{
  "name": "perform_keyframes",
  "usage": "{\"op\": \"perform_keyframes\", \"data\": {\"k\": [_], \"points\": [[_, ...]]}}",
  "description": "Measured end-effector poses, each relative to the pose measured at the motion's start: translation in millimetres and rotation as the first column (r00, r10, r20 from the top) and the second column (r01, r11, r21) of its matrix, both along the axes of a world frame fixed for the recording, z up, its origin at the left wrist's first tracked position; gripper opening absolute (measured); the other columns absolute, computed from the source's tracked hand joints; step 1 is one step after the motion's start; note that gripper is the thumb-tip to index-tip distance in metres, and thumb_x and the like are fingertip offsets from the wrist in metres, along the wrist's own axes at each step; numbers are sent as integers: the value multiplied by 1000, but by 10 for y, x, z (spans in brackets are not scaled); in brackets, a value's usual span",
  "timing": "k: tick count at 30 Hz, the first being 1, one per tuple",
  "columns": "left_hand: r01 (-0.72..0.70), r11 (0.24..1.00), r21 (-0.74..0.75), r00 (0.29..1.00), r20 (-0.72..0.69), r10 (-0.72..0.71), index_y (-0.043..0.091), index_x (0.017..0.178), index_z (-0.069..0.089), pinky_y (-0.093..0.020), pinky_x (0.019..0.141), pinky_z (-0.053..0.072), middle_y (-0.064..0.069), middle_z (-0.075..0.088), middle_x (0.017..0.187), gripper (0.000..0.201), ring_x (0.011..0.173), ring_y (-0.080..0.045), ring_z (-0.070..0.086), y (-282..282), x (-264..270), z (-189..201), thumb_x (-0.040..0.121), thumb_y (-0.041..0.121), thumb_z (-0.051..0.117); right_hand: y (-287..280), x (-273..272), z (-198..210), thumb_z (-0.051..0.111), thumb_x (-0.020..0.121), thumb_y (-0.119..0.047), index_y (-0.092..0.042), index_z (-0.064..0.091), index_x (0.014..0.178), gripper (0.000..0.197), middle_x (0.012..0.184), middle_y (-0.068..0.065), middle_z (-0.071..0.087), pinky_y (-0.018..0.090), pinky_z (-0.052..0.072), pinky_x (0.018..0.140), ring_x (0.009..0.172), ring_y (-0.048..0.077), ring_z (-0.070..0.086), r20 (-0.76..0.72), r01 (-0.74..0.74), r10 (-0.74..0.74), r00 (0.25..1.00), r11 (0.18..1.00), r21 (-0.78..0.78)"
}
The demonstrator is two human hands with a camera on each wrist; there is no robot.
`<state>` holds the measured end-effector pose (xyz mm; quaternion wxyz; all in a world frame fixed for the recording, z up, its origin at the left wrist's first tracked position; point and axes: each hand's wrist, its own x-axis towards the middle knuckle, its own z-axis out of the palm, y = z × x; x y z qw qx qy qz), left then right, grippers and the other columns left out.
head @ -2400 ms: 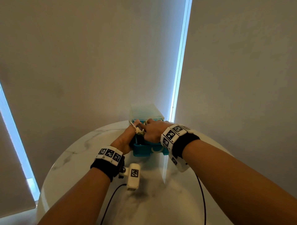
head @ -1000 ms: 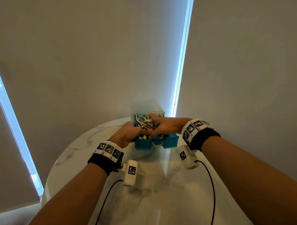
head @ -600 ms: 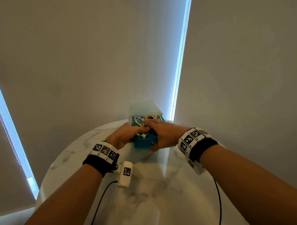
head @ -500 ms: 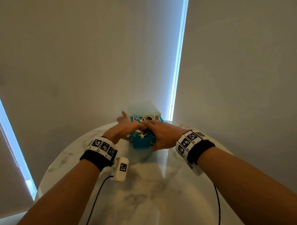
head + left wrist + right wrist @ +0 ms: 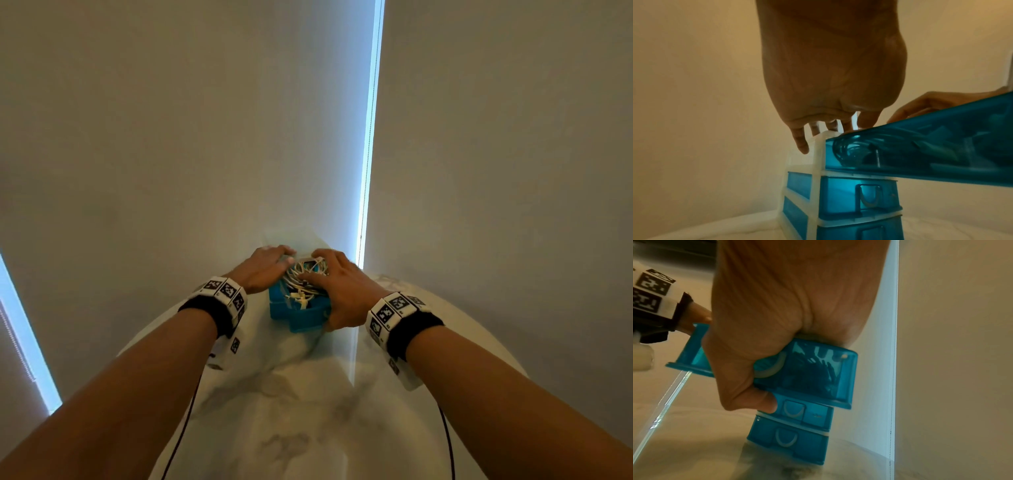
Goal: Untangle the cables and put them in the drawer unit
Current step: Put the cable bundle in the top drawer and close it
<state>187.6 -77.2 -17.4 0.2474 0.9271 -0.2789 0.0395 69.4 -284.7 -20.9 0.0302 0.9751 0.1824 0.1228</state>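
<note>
One translucent white drawer unit [image 5: 819,162] with three blue plastic drawers: left hand [image 5: 263,269] rests flat on top; right hand's [image 5: 337,291] grip wraps the open top drawer [image 5: 818,369] of white cables [image 5: 303,277].

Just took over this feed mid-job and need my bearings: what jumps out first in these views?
A small blue drawer unit stands at the far side of a round marble table, its top drawer pulled out and stuffed with pale cables. The right hand covers the cables with its thumb at the drawer front, while the left hand rests on the unit's top. The two lower drawers are closed.
</note>
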Motion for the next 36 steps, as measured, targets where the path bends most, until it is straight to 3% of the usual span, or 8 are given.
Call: {"op": "perform_keyframes", "data": {"k": [6, 13, 16, 19, 21, 25, 29, 36], "points": [[-2, 998, 63, 998, 56, -2, 28, 147, 56, -50, 115, 39, -2, 55, 152, 40, 135, -26, 43, 94, -107, 94, 115, 40, 34, 167, -47, 99, 91, 74, -49, -29, 39, 162, 104, 154, 3, 33, 53, 48, 115, 139, 31, 37, -97, -17, 21, 995, 999, 45], [18, 987, 158, 984, 172, -46, 27, 134, 64, -36, 93, 35, 2, 61, 132, 36, 114, -20, 43, 183, -259, 129, 114, 41, 37, 147, -201, -79, 88, 72, -60, -39, 38, 162, 106, 174, 7, 5, 63, 16, 131, 160, 39, 2, 123, -20, 19, 992, 1000, 1], [26, 985, 170, 984, 168, -55, 33, 134, 66, -36, 95, 35, 9, 58, 128, 35, 115, -20, 43, 234, -319, 176, 114, 38, 38, 152, -161, -94, 86, 73, -65, -45, 18, 167, 118, 177, 5, -3, 64, 1, 131, 162, 37, -10, 103, -23, 25, 994, 999, -22], [31, 975, 220, 989, 135, -62, 41, 127, 63, -41, 104, 40, 11, 59, 130, 53, 120, -24, 49, 281, -405, 196, 102, 59, 19, 140, -118, -108, 85, 78, -62, -43, -7, 169, 130, 178, 5, -10, 62, -6, 131, 163, 34, -16, 11, 6, -5, 1000, 1000, -14], [79, 961, 265, 985, 126, -115, 35, 135, 62, -43, 109, 37, 4, 60, 144, 74, 127, -25, 49, 320, -409, 205, 93, 64, 8, 152, -97, -104, 88, 80, -53, -41, -10, 169, 132, 180, 4, -5, 60, -1, 132, 165, 33, -9, -35, 2, 0, 999, 998, 55], [119, 945, 304, 992, -78, -100, 35, 165, 34, -44, 125, 14, 2, 30, 173, 65, 153, -29, 25, 440, -593, 333, 104, 57, 41, 152, -202, -116, 91, 81, -40, -25, 7, 172, 125, 179, 0, 9, 48, 28, 130, 161, 29, 23, 27, -44, 38, 999, 973, 225], [224, 940, 258, 950, -274, -151, 37, 169, 16, -50, 129, -8, 9, 4, 179, 91, 164, -25, -2, 457, -660, 415, 88, 66, 47, 45, -351, -296, 94, 78, -36, -21, 42, 154, 92, 154, -2, 40, 36, 60, 102, 122, 18, 59, 184, -86, 23, 983, 936, 342], [134, 934, 332, 976, -207, -67, 57, 162, 27, -62, 129, 10, 11, 17, 176, 100, 162, -28, 9, 472, -467, 402, 75, 90, 62, 38, -359, -253, 93, 80, -31, -24, 55, 136, 69, 136, -2, 59, 30, 60, 94, 109, 19, 65, 214, -161, 94, 972, 931, 327]]}}
